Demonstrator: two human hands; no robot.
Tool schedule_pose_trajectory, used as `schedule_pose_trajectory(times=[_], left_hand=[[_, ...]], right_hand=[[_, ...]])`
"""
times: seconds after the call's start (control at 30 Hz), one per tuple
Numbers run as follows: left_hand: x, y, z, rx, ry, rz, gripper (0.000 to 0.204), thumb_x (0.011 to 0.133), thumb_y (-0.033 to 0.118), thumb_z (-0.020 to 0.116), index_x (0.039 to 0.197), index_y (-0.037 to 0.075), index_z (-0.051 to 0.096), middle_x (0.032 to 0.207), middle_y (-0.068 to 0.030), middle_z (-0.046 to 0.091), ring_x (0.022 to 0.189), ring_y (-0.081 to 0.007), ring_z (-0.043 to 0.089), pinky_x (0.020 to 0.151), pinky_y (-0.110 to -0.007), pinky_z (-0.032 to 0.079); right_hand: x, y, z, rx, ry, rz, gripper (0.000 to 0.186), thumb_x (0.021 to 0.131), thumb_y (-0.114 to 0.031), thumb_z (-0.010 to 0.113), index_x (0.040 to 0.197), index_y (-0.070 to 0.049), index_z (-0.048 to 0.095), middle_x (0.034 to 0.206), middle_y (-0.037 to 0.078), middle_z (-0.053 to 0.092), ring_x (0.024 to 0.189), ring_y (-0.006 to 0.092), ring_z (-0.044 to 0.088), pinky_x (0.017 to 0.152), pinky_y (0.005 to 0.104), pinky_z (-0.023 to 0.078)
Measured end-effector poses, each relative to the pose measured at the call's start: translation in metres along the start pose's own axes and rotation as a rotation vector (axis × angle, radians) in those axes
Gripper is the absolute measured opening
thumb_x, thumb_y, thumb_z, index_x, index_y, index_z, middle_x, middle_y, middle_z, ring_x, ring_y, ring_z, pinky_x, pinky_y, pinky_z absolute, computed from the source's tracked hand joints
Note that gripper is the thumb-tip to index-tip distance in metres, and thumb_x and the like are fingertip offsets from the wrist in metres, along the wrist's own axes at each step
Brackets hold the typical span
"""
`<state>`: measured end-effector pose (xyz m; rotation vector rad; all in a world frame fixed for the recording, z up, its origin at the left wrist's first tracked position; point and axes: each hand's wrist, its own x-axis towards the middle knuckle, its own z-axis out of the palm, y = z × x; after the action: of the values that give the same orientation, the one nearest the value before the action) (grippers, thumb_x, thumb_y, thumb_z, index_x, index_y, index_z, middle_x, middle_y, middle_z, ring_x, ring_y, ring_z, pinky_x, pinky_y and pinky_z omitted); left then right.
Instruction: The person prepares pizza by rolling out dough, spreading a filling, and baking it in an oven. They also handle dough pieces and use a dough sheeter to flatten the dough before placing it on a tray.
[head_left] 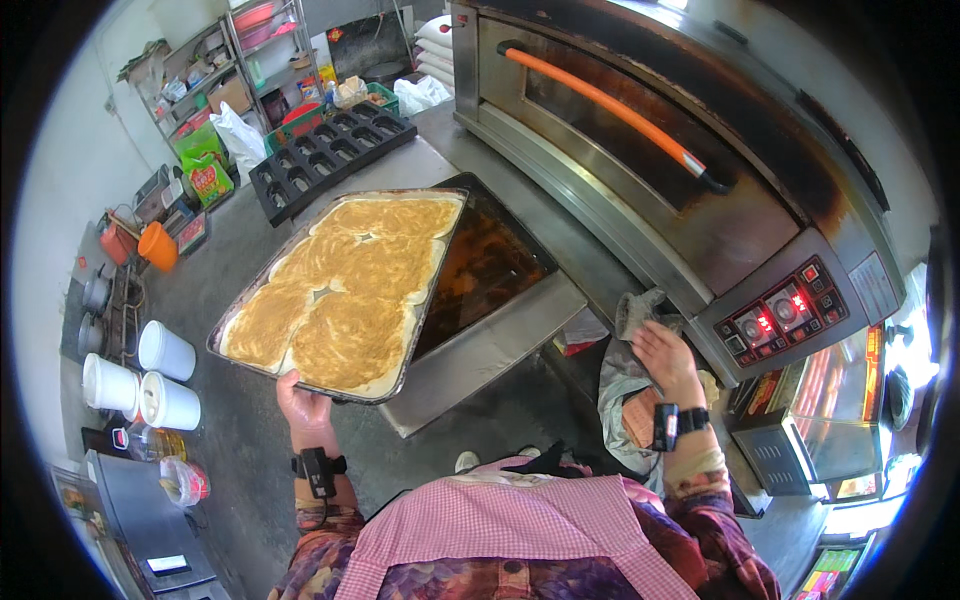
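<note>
My left hand (303,402) grips the near edge of a large rectangular baking tray (375,400), with the thumb over the rim. Golden-brown topped bread (345,290) in several joined pieces fills the tray, which sits tilted partly over a dark, greasy baking sheet (490,265). On the right, my right hand (664,358) has its fingers on a crumpled grey cloth (640,308) beside the oven's front corner. Its fingertips seem to pinch the cloth, though part of the grip is hidden. A grey plastic bag (615,390) hangs just below that hand.
A deck oven (640,190) with an orange door handle (610,105) and lit control panel (785,310) stands at the far right. A metal table (500,350) supports the dark sheet. Behind lies a black multi-cavity mould (330,155). White buckets (168,350) stand at left.
</note>
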<state>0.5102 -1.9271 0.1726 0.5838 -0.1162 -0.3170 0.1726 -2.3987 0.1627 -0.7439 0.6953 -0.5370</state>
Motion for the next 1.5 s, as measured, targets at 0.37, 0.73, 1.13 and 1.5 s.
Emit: schedule_pose_trajectory(times=[0.37, 0.73, 1.13, 1.5], left_hand=[[-0.003, -0.049, -0.087, -0.085, 0.038, -0.35, 0.045, 0.079, 0.007, 0.055, 0.123, -0.002, 0.05, 0.121, -0.0133, 0.058, 0.112, -0.0263, 0.055, 0.099, -0.041, 0.043], [-0.016, -0.133, -0.092, -0.036, 0.27, -0.629, 0.035, 0.085, 0.012, 0.061, 0.116, -0.001, 0.051, 0.118, -0.013, 0.056, 0.108, -0.0278, 0.052, 0.099, -0.046, 0.042], [-0.09, -0.249, -0.004, 0.304, 0.235, -0.938, 0.028, 0.088, 0.028, 0.056, 0.103, 0.004, 0.057, 0.107, -0.0147, 0.063, 0.1, -0.0294, 0.06, 0.091, -0.042, 0.048], [-0.117, -0.391, 0.154, 0.413, -0.057, -1.015, 0.04, 0.084, 0.014, 0.057, 0.122, 0.004, 0.05, 0.108, -0.0126, 0.058, 0.096, -0.0268, 0.058, 0.088, -0.043, 0.049]], right_hand=[[-0.066, 0.028, -0.047, 0.173, 0.338, -0.104, 0.029, 0.092, -0.017, 0.053, 0.116, 0.0, 0.05, 0.107, 0.017, 0.061, 0.097, 0.0274, 0.059, 0.089, 0.0385, 0.05], [-0.062, 0.037, -0.093, 0.097, 0.323, -0.048, 0.027, 0.091, -0.014, 0.05, 0.115, -0.001, 0.048, 0.105, 0.018, 0.06, 0.094, 0.0292, 0.06, 0.085, 0.0403, 0.051], [-0.117, -0.039, -0.276, 0.082, 0.501, -0.185, 0.027, 0.095, -0.019, 0.048, 0.116, -0.002, 0.049, 0.105, 0.015, 0.061, 0.09, 0.0253, 0.062, 0.081, 0.0375, 0.053], [-0.21, -0.329, -0.205, -0.148, 0.334, -1.062, 0.012, 0.086, -0.006, 0.062, 0.098, -0.003, 0.058, 0.099, 0.008, 0.064, 0.086, 0.0165, 0.061, 0.076, 0.0302, 0.052]])
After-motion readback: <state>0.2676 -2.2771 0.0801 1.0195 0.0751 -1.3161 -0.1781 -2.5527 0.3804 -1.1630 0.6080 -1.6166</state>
